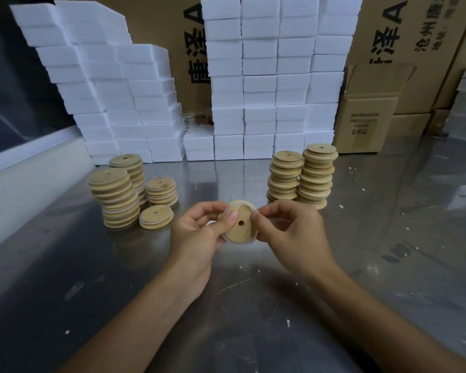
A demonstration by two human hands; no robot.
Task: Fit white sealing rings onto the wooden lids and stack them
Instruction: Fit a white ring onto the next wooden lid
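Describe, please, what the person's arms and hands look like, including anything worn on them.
Both forearms are bare to the frame's lower edge, with no sleeves showing. The left hand and right hand wear no gloves, and no rings, watch or wristband are visible. Fingernails look short and unpainted.

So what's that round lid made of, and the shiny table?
The lid held in both hands looks like pale bare wood: matt tan, faint grain. The ring around its rim seems soft whitish rubber or silicone, hard to tell. The table looks like brushed metal, reflecting the stacks.
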